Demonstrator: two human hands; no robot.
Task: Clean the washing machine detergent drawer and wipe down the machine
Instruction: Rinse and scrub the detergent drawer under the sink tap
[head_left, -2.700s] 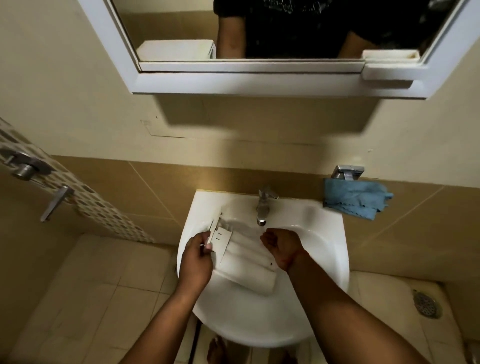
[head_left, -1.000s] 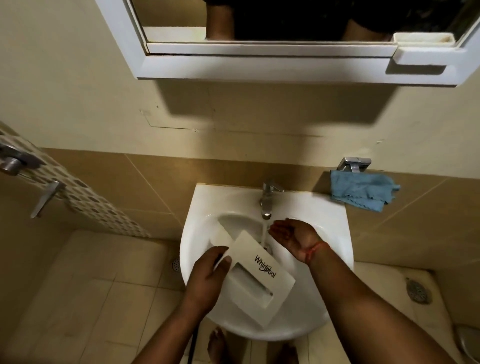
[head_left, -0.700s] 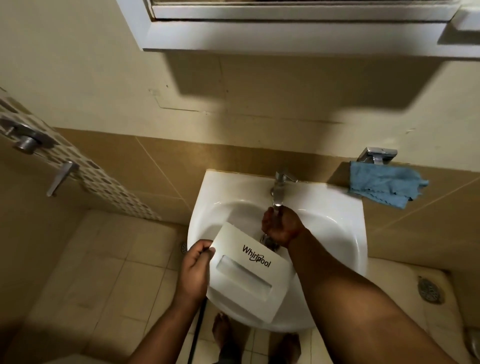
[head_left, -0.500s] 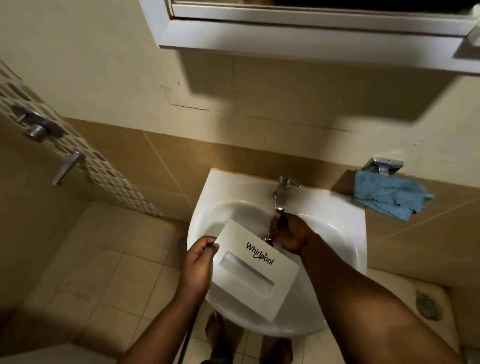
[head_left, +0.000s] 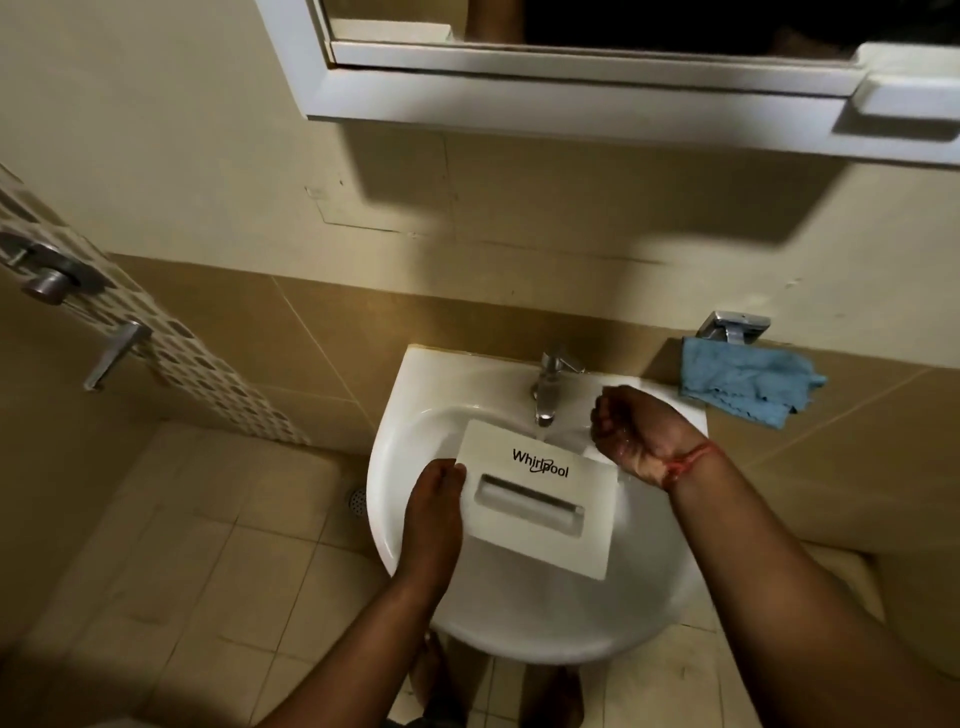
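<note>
You have one drawer (head_left: 540, 499), one sink (head_left: 519, 613), one tap (head_left: 548, 384), one blue cloth (head_left: 748, 384), one mirror (head_left: 597, 67) and one floor drain (head_left: 356, 500) before you, plus two hands, left (head_left: 434, 514) and right (head_left: 631, 428).

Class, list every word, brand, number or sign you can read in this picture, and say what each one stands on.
"Whirlpool": printed in dark letters on the white front panel of the detergent drawer, which the left hand holds over the sink.
No other words, numbers or signs show.
</note>
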